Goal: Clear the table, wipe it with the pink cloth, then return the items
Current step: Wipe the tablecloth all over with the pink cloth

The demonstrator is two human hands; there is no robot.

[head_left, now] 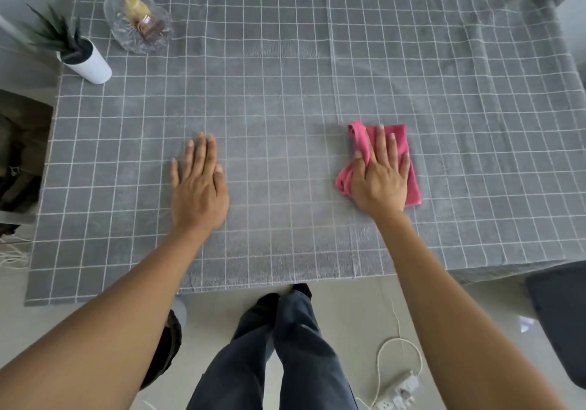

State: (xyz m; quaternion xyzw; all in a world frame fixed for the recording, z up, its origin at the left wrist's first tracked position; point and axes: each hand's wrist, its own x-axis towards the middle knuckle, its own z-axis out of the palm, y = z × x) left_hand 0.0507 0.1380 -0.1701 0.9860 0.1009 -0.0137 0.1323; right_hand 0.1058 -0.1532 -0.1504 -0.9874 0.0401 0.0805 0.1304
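1. Right hand [379, 176] lies flat, fingers spread, pressing the pink cloth [402, 143] on the tabletop [285, 92] at 4 o'clock; the cloth is partly hidden under the palm.
2. Left hand [198, 181] lies flat and open at 7 o'clock, holding nothing.
3. Glass dish [138, 19] at 11 o'clock, contents hard to make out.
4. Potted plant [81, 53] at 10 o'clock, on the tabletop edge.

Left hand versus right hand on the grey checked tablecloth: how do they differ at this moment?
The left hand lies flat on the bare grey checked tablecloth with nothing beneath it; the right hand presses on the crumpled pink cloth. The left hand's fingers sit close together, while the right hand's fingers are spread wider. Both are palm down, fingers pointing away from the person.
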